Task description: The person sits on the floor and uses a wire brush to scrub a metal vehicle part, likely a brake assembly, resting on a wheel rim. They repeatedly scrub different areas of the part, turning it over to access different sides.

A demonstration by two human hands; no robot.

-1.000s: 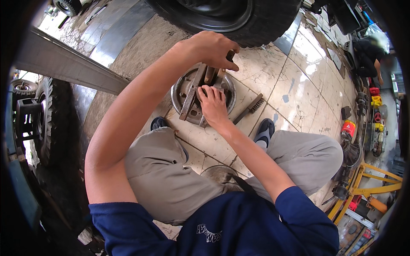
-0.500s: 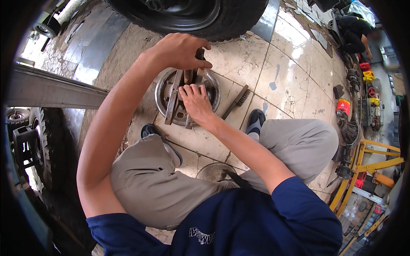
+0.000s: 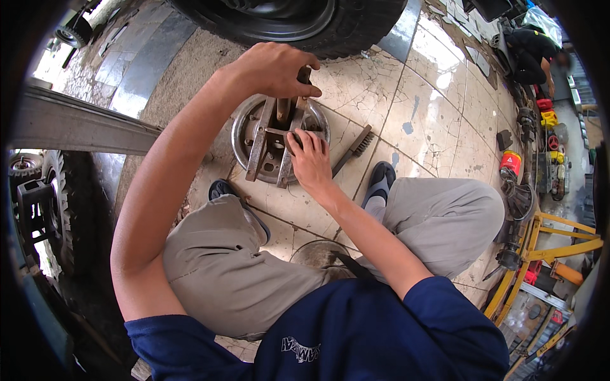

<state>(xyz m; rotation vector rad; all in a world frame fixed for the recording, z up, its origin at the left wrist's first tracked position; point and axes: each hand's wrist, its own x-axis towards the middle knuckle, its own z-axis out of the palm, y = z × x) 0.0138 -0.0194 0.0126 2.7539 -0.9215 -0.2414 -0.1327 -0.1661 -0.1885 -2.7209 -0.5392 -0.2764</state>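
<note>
A rusty metal bracket (image 3: 257, 151) with two long parallel bars and a crosspiece lies over a round steel wheel rim (image 3: 239, 143) on the floor. At the bracket's far end, my left hand (image 3: 273, 71) is curled with thumb and fingers around an upright part. My right hand (image 3: 311, 159) rests on the right-hand bar near the crosspiece, fingers together and bent. A small dark edge shows by its fingertips, but what lies beneath them is hidden. To the right of the rim, a wire brush (image 3: 354, 151) with dark bristles lies on the tiles.
A large black tyre (image 3: 359, 28) stands just beyond my left hand. At the left, a grey metal beam (image 3: 89, 120) reaches in. Along the right lie a red can (image 3: 510, 162), a yellow metal frame (image 3: 565, 247) and assorted parts. Another person (image 3: 530, 51) crouches at the far right.
My right hand has shifted right, off the crosspiece and onto the right-hand bar, uncovering the middle of the bracket. My left hand keeps its hold at the far end.
</note>
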